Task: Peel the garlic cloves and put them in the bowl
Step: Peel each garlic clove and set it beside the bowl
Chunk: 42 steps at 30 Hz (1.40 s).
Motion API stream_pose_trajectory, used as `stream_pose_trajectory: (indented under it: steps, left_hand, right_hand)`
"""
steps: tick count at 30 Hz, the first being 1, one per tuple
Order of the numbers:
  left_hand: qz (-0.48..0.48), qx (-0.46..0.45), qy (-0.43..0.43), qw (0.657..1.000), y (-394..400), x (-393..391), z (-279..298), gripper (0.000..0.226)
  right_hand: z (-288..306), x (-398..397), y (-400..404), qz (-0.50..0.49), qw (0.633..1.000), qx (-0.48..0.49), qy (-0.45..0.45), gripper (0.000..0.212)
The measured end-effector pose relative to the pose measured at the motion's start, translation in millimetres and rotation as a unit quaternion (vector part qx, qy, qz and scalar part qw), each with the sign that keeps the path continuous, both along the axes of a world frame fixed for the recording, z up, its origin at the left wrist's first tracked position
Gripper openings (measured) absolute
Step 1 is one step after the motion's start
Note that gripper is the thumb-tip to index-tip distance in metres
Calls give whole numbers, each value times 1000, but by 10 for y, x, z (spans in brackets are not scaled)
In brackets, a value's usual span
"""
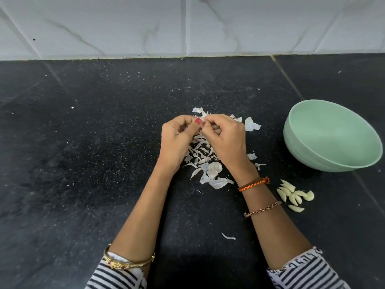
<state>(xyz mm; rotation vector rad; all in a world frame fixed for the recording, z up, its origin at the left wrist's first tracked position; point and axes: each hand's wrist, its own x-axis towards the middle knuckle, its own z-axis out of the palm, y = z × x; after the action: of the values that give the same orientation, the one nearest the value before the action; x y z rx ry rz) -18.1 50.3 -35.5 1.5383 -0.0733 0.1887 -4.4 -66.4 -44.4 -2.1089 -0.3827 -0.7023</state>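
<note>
My left hand (177, 138) and my right hand (225, 138) meet at their fingertips over the black counter and pinch a small garlic clove (202, 122) between them; the fingers hide most of it. Below the hands lies a heap of white garlic skins (205, 161). Several peeled cloves (294, 196) lie on the counter beside my right forearm. The pale green bowl (331, 136) stands at the right, tilted toward me, with nothing visible inside.
The black speckled counter (93, 142) stretches left and toward me, dotted with small skin flakes. A white marble-tiled wall (187, 26) closes off the back. A stray skin strip (228, 236) lies between my forearms.
</note>
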Motion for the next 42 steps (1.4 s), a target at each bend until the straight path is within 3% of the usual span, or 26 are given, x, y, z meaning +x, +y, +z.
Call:
stream_pose_trajectory:
  steps: [3,7,10,16,22,28,42]
  left_hand:
    - [57,12,23,998,93,43,-4,21]
    - [67,205,33,976,166,82,-70,19]
    - [70,252,34,964,150,71,-66,16]
    - [91,189,13,978,126,30,-2,20]
    - [33,93,18,995,113,47,-34,10]
    - [19,5,48,999,86,44,-7,18]
    - [51,-118,68,989,-12,-10,35,17]
  right_hand:
    - [26,-10,10,-4,996,71,62,12]
    - [16,-14,-6,-3,984,123,132,10]
    - [8,-11,0,-8,981,120,151,9]
    - [30,-8,-17,10,983,78,167,13]
    - [-8,-13,11,34,992,85,88,18]
    - [-75,-3,-12,33,999,13,-5,18]
    - [-49,4,-60,62,993,-3,-97,16]
